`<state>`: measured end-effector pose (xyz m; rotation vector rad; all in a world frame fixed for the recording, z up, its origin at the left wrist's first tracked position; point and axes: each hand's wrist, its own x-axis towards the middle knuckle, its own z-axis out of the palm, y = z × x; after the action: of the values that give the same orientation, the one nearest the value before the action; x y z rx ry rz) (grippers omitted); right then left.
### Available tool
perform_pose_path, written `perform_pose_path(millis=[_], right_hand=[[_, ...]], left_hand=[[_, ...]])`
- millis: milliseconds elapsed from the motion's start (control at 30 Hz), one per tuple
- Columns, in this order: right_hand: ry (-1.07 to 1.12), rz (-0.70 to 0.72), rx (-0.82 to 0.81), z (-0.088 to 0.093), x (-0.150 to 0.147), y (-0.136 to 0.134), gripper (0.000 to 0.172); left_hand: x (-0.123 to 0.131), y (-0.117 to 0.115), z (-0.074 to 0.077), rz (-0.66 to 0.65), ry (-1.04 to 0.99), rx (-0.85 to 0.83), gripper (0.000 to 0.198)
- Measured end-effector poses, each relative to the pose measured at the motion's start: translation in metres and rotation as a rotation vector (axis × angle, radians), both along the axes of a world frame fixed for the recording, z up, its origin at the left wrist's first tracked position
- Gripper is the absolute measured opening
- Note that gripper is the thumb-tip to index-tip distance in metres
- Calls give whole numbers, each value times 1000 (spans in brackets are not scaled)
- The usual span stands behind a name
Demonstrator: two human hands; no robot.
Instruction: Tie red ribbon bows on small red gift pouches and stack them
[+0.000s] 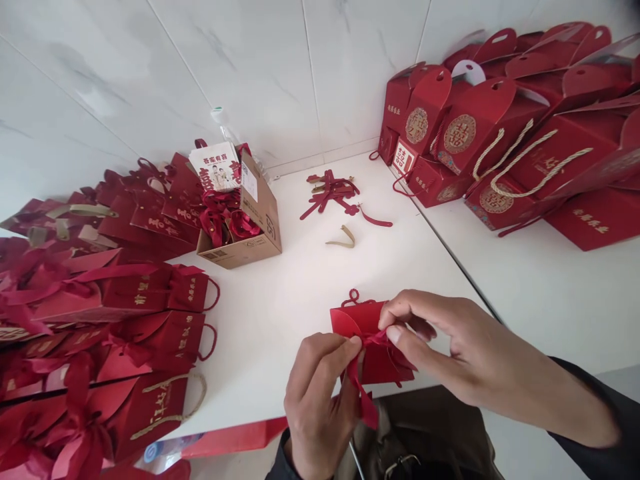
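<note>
A small red gift box (350, 320) stands at the table's near edge, with a loop of red cord at its far side. Across its top runs a red ribbon (369, 408), twisted together in the middle, one tail hanging over the near side. My left hand (320, 393) pinches the ribbon at the left of the twist, its fingers curled. From the right, my right hand (450, 333) grips the ribbon between thumb and forefinger. The lower part of the box is partly hidden behind my hands.
Ribbon-tied red boxes (145, 347) are piled along the left. A cardboard box (240, 250) holds red ribbon flowers and printed cards. Red strips (330, 193) and a beige strip (343, 238) lie mid-table. Stacked red gift boxes (460, 133) fill the back right, beyond a table seam.
</note>
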<state>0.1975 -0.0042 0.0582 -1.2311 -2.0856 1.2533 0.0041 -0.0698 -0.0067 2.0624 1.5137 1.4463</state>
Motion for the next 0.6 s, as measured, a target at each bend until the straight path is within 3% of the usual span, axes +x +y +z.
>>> perform_pose_path(millis=[233,500,600], right_hand=[[-53,-99,-28,-12,26,-3,27],[-191,-50,4,-36,57,-5,27],[-178,-36,83,-38,49,-10,22]], left_hand=[[-11,-14,-7,70,-17,-71,31],[-10,-34,-13,190,-353,-447,6],[-10,-35,-8,121,-263,-440,24]])
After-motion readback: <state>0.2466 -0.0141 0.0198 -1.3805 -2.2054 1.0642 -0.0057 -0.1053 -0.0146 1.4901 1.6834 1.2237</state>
